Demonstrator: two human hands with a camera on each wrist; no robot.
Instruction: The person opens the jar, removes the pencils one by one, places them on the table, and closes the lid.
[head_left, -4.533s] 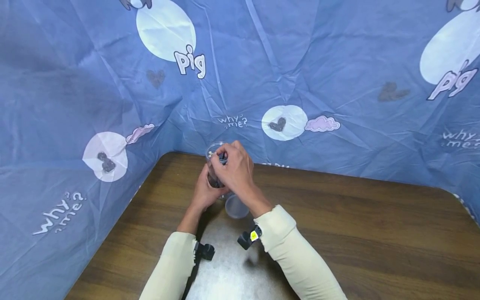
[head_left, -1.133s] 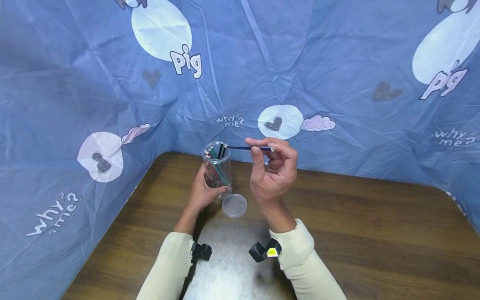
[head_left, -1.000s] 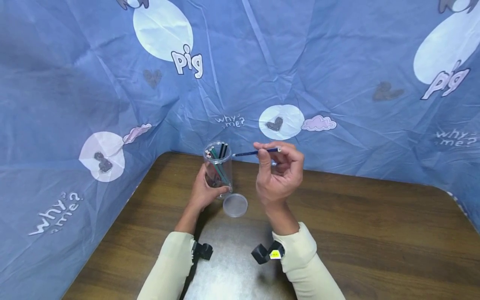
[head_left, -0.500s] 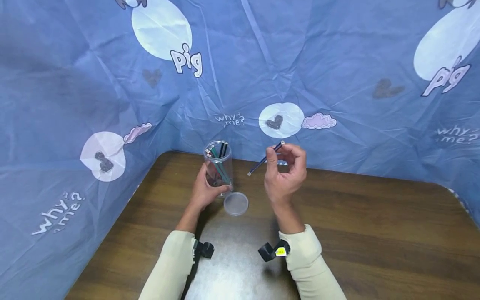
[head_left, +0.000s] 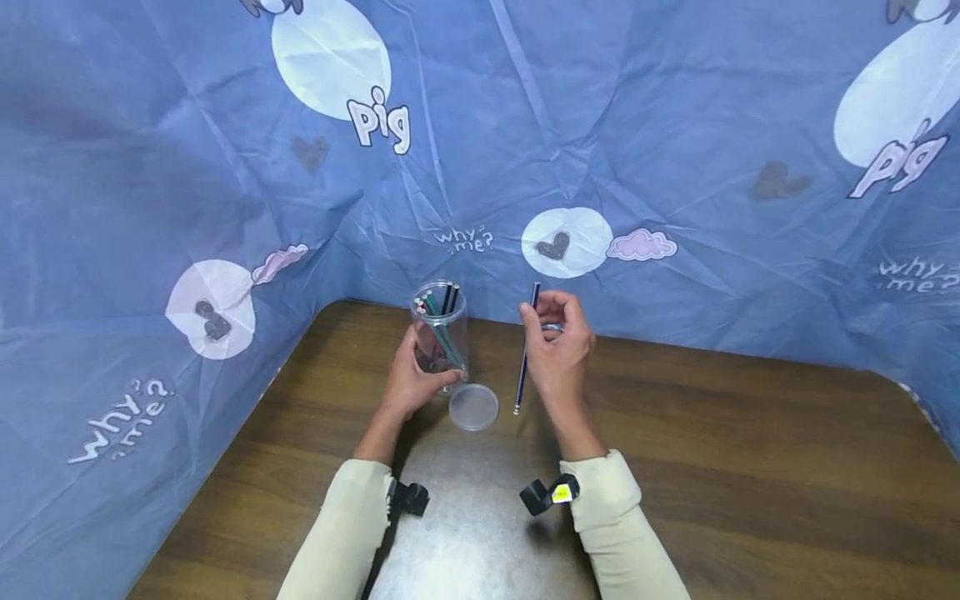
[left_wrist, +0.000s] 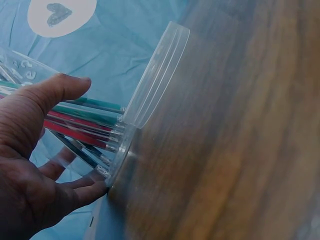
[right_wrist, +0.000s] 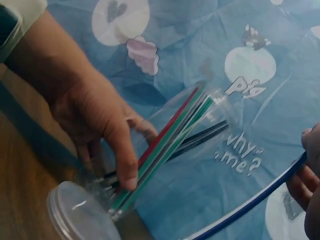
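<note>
- My right hand pinches a blue pencil between thumb and fingers; it hangs steeply tilted, well clear of the jar.
- My left hand is wrapped round the lower part of the jar, which looks upright on the table.
- Inside it, green, red and black pencils lean together.
- The lid lies off, just beside the jar's base.
- Beyond hangs a blue cloth.
- I judge the step in hand as handling this single pencil outside the jar; next, I'd want the pinch firm and the jar steady.
</note>
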